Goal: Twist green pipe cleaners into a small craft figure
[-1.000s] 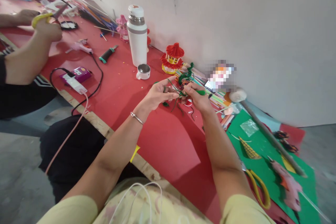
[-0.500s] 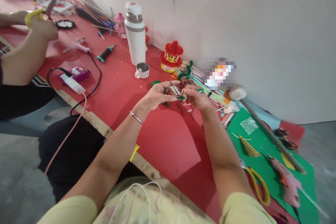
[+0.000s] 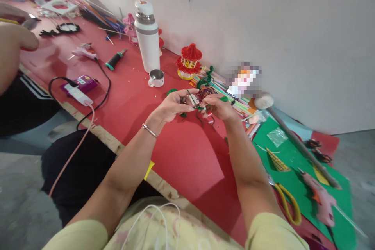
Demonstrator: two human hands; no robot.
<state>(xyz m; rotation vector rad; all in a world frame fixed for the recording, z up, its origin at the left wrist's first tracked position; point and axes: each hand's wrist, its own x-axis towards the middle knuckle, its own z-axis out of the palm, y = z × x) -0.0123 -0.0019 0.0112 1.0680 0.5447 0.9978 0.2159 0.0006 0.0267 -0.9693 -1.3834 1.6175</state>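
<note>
While things on the red table [image 3: 187,148] sit a little further left in view, the co-worker's hand [image 3: 22,37] has slid toward the edge, its yellow scissors [image 3: 8,20] cut off by the frame. Between them, the person's left hand [image 3: 171,106] and right hand [image 3: 220,107] stay together, so the handwork seems uninterrupted: the right grips a green-handled tool [image 3: 224,99], the left pinches a small green piece [image 3: 199,108] with yarn over its index finger. White beads [image 3: 193,99] show more plainly behind; the tool's tip and the loops are indistinct.
</note>
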